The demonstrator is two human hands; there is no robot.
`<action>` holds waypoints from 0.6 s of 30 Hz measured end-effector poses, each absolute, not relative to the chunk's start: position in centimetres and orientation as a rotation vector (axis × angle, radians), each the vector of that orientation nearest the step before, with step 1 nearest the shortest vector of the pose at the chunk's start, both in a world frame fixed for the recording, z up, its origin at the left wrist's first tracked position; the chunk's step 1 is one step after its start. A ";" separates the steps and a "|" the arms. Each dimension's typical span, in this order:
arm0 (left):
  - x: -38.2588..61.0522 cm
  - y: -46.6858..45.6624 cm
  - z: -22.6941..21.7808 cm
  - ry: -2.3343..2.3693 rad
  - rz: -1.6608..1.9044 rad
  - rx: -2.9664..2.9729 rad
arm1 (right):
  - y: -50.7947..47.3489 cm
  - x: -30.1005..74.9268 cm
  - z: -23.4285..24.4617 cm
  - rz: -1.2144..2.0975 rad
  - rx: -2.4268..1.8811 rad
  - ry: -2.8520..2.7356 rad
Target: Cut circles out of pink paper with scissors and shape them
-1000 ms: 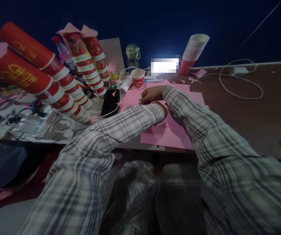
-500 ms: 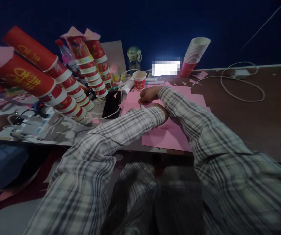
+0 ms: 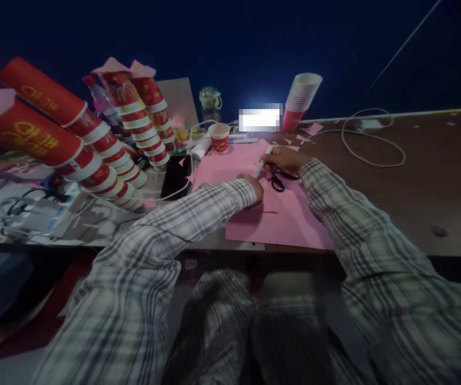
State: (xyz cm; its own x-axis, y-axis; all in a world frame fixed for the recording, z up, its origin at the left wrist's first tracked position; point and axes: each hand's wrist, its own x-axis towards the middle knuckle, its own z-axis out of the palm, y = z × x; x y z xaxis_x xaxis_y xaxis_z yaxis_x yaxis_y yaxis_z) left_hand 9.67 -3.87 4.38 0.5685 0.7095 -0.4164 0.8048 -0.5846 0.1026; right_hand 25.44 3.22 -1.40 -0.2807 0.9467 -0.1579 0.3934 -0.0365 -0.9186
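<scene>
Right fingers: Your right hand [image 3: 289,159] pinches a slim white pen [image 3: 259,168], the fingers drawn in narrow around its upper part.
Left fingers: Your left hand [image 3: 253,187] rests near the pen's lower end, its fingers hidden behind wrist and cuff; whether they grip anything, you cannot tell from here.
White pen: It slants over the paper between your hands, its tip out of sight; if uncapped, a slip of that pinch could leave a stray mark.
Black-handled scissors: The scissors [image 3: 281,187] lie just beside and partly beneath your right hand, blades hidden; a careless wrist could shove them or meet an edge.
Pink paper: Overlapping pink sheets [image 3: 278,230] spread beneath both hands; a leaning forearm could drag them askew.
Red paper cup: The cup [image 3: 219,140] stands upright by the paper's far left side, where a tugged sheet might tip it.
Cup towers: Tall towers [image 3: 70,155] crowd your left, a white cable [image 3: 146,200] passing their bases; a snag from your left sleeve could topple one.
</scene>
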 end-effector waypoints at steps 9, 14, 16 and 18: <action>9.7 -4.3 5.7 1.140 -0.876 2.604 | -3.1 27.4 -1.9 1.153 -1.399 -1.473; 8.6 -3.9 5.3 1.136 -0.857 2.658 | -5.6 28.3 -0.6 1.068 -1.204 -1.065; 8.0 -3.6 4.9 1.157 -0.775 2.717 | -6.2 28.8 -0.1 1.038 -1.154 -0.971; 7.3 -3.2 4.3 1.150 -0.621 2.830 | -6.5 29.2 0.1 1.013 -1.125 -0.940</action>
